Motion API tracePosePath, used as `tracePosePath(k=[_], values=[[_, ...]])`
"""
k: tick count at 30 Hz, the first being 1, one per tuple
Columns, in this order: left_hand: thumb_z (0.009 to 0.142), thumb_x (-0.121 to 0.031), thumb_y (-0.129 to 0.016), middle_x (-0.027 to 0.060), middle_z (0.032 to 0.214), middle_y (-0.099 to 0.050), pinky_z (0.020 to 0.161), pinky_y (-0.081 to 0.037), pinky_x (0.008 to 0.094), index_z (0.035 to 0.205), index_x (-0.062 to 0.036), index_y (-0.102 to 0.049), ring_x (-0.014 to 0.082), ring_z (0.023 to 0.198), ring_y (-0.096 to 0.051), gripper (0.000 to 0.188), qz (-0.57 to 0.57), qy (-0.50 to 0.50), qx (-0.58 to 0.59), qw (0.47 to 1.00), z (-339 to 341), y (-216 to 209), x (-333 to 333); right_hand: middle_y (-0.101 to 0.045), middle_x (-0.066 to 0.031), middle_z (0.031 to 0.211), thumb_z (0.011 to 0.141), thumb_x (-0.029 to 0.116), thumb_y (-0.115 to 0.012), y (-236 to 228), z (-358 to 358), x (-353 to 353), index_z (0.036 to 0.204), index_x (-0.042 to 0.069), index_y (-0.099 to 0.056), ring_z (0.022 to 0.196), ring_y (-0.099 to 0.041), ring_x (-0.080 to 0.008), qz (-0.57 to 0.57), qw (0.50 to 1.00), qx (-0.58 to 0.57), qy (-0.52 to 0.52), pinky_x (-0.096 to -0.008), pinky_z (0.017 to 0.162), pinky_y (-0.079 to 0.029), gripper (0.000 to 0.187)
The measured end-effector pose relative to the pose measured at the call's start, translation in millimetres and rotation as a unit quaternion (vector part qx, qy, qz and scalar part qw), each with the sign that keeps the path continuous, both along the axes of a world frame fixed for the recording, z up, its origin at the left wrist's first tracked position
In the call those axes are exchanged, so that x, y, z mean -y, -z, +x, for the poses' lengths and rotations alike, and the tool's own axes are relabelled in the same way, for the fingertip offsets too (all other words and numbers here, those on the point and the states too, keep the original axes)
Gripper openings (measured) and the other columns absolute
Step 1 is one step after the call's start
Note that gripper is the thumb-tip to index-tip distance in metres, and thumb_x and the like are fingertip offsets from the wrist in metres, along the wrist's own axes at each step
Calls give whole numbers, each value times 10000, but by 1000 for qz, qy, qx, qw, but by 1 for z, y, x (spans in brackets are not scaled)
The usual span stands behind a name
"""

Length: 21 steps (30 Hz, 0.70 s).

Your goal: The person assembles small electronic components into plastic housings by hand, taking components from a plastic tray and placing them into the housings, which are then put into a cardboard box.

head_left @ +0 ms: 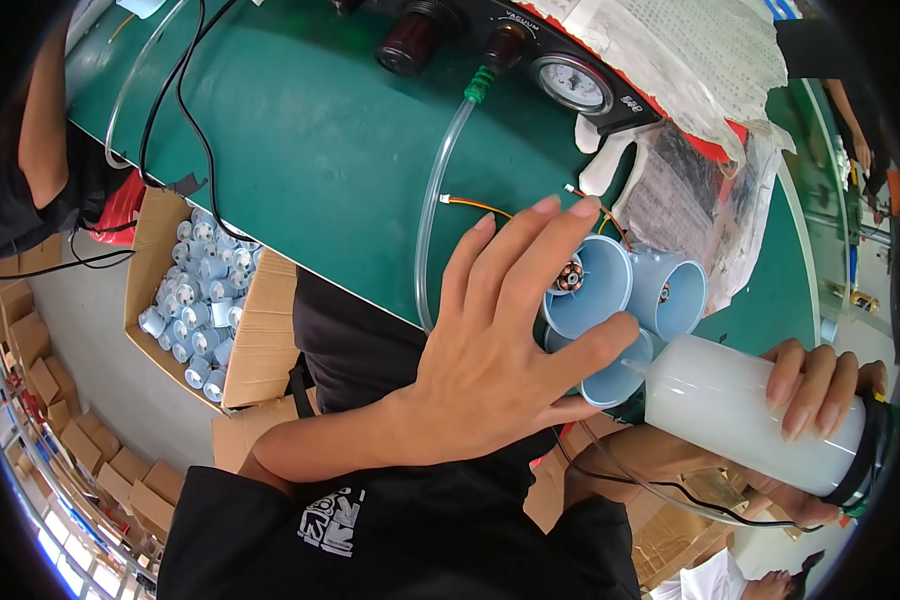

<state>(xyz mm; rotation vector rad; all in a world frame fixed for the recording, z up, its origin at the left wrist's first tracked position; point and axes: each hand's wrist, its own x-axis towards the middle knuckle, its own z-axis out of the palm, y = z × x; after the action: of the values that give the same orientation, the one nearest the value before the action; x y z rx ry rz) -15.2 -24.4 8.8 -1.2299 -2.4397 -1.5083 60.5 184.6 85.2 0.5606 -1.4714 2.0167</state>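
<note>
Several light-blue plastic cups stand together mouth-up at the table's near edge. Small copper-wound motor parts show inside two of them. My left hand reaches over the cups: three fingers stretch past the left one, while the index finger and thumb grip the nearest cup. In my right hand is a large white dispensing syringe, lying tilted, its narrow tip at the mouth of that nearest cup. Thin wires with white plugs come out behind the cups.
A black dispenser box with knobs and a gauge stands at the back, a clear hose running from it. Crumpled film lies at right. An open carton of blue cups sits left, below the green table. Another person's arm shows far left.
</note>
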Motion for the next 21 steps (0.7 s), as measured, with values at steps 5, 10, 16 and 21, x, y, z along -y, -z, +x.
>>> tracePosePath(k=[5,10,16,21], values=[[557,-323,-892,232,1434,-336,1016,-374,540,1094,-236,-633,457,1262,-430,603,2,-1,-2,1000,1,1,0,-481,-55,917,620,556,-834,-2,1,-1,1274,-36,-351,732,-546,-135,8,1000,9,-2,-292,702,-426,1006],[559,-327,-891,231,1431,-339,1018,-373,542,1099,-239,-630,453,1263,-432,606,-1,-3,-3,1000,1,1,1,-486,-50,905,614,555,-840,-3,3,-3,1276,-20,-358,723,-550,-134,14,1000,20,-7,-294,704,-427,1001],[561,-328,-893,232,1426,-343,1024,-365,540,1091,-235,-638,443,1275,-433,596,0,-3,-4,1000,1,1,0,-488,-43,897,608,555,-848,-3,2,0,1286,12,-368,716,-552,-136,-1,1000,22,3,-300,697,-427,992],[563,-333,-893,243,1423,-355,1031,-360,527,1078,-232,-650,439,1276,-434,578,0,-5,-7,1000,0,0,-1,-485,-41,892,608,527,-856,-5,2,1,1283,12,-370,706,-549,-139,-6,1000,24,3,-306,695,-427,978]])
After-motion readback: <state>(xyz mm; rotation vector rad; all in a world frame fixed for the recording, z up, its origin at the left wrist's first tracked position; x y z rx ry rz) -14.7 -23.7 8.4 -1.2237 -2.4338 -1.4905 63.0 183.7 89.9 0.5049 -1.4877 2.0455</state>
